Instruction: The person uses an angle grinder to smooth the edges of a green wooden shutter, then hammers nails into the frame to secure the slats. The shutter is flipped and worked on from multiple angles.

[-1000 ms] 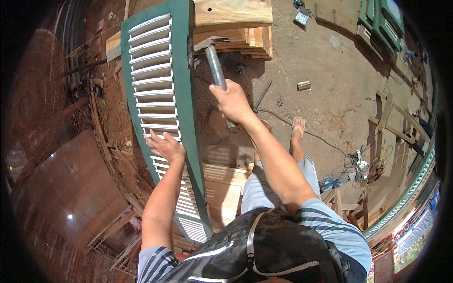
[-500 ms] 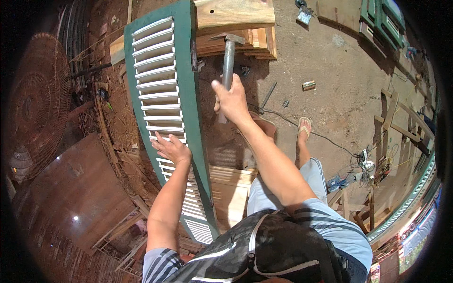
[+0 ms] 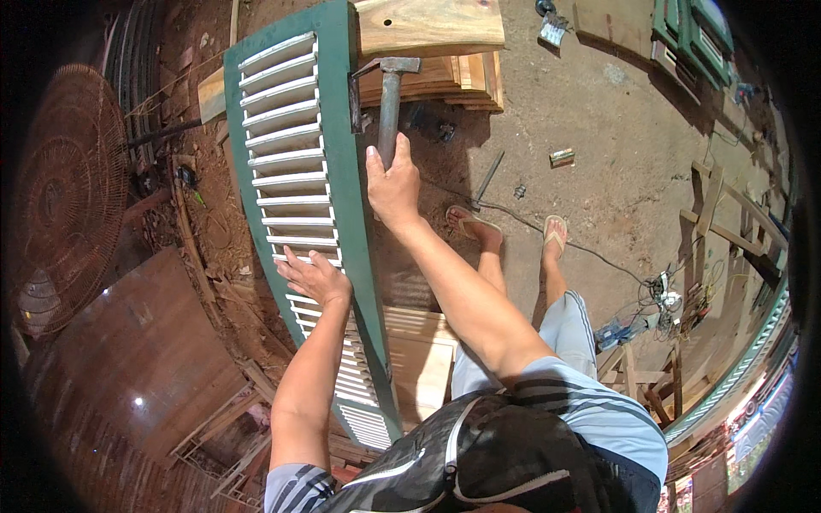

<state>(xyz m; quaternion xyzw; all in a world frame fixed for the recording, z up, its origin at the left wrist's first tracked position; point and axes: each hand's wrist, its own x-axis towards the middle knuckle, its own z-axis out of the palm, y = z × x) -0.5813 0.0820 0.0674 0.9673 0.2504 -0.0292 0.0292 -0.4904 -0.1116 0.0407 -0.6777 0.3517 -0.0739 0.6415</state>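
A green louvred shutter with white slats lies lengthwise before me, to the left of my body. My left hand rests on its slats near the middle, fingers spread, holding nothing. My right hand is closed round the handle of a hammer, head pointing away from me. The thin end of the hammer head reaches the shutter's right edge, beside a dark metal fitting there. Whether hammer and fitting touch, I cannot tell.
Pale wooden boards lie beyond and under the shutter's far end. A cable crosses the dirt floor at right, near my sandalled feet. A round wire fan guard stands at left. Timber frames and green panels are at far right.
My right hand has moved left with the hammer, bringing its head to the shutter's edge. My left hand stays on the slats, barely shifted. My left foot has come into view.
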